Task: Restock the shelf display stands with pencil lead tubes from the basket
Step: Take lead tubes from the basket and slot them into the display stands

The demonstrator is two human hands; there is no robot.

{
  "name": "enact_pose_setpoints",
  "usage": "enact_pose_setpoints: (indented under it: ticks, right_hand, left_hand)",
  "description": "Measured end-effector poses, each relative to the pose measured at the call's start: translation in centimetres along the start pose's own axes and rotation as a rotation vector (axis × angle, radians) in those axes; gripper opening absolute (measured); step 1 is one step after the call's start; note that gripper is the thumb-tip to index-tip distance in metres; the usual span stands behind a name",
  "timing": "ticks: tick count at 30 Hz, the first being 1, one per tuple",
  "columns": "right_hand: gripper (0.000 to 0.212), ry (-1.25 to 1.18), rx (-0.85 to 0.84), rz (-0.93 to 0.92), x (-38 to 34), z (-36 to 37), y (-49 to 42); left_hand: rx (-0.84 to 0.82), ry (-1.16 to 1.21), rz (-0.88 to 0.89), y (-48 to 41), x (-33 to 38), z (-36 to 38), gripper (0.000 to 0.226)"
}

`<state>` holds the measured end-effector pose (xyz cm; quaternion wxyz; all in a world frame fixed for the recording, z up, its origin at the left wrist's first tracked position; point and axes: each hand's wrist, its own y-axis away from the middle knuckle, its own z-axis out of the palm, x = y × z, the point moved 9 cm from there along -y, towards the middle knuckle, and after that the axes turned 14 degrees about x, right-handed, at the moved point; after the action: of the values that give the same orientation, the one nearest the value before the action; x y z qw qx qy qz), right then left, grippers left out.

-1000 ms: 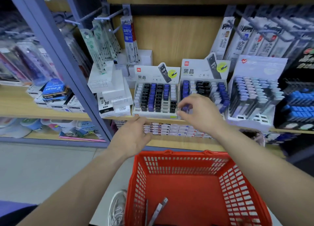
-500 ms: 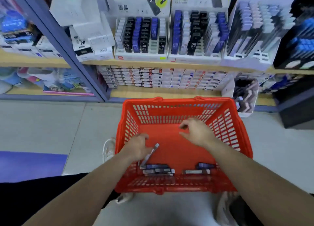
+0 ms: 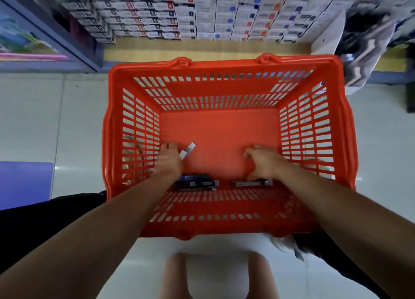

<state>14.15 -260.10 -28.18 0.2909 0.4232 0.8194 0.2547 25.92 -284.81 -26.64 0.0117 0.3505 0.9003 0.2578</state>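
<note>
Head view. The red basket (image 3: 224,61) is standing on the pale floor (image 3: 74,123) in front of the bottom shelf (image 3: 202,46), where stacked boxes (image 3: 202,13) are sitting in rows. Both forearms are reaching down into the basket from the near side.

The left hand (image 3: 169,158) is gripping a pale tube (image 3: 187,151) with curled fingers. The tube is sticking out of the hand on its right side, raised off the basket floor. Its long axis is running diagonally, with the free end pointing up and to the right, toward the far wall of the basket.

A cluster of dark tubes (image 3: 195,183) is lying on the basket floor against the near wall, just below and behind the left wrist, which is partly covering it. Their long axes are running left to right, parallel to that wall.

The right hand (image 3: 262,162) is hovering low over the basket floor with its fingers bent and its thumb pointing down. A single dark tube (image 3: 251,183) is lying just under that thumb, also lengthwise along the near wall. Motion blur is hiding whether the thumb is touching it or whether the hand is holding anything.

The two hands are well apart, with bare basket floor between them.
</note>
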Motion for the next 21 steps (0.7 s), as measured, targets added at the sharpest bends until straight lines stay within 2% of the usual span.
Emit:
enact_pose_setpoints:
  ticks: [2, 4, 7, 10, 14, 18, 21]
  right_hand:
    - [0.074, 0.052, -0.042, -0.033, 0.5, 0.7, 0.0]
    - [0.072, 0.131, -0.050, -0.077, 0.8, 1.3, 0.1]
    - [0.051, 0.185, -0.035, -0.096, 0.9, 1.9, 0.2]
    - [0.034, 0.177, -0.037, -0.084, 1.0, 2.5, 0.3]
    - [0.028, 0.045, -0.017, -0.033, 1.7, 2.7, 0.7]
    - [0.030, -0.281, 0.096, 0.056, 1.1, 1.6, 0.5]
    - [0.034, -0.249, 0.030, 0.007, 0.3, 2.1, 0.6]
  left_hand:
    - [0.011, 0.029, -0.020, -0.2, -0.3, 0.4, 0.041]
    - [-0.015, 0.047, -0.004, -0.2, -0.2, 1.1, 0.044]
    - [-0.055, 0.055, 0.036, -0.2, 0.4, 1.7, 0.047]
    - [-0.082, 0.064, 0.059, -0.3, 0.9, 2.0, 0.033]
    - [-0.104, 0.120, 0.064, -0.5, 1.4, 2.2, 0.022]
    - [-0.089, 0.194, 0.108, -0.6, 2.5, 2.1, 0.019]
    - [-0.104, 0.139, 0.170, -0.3, 3.2, 2.4, 0.022]
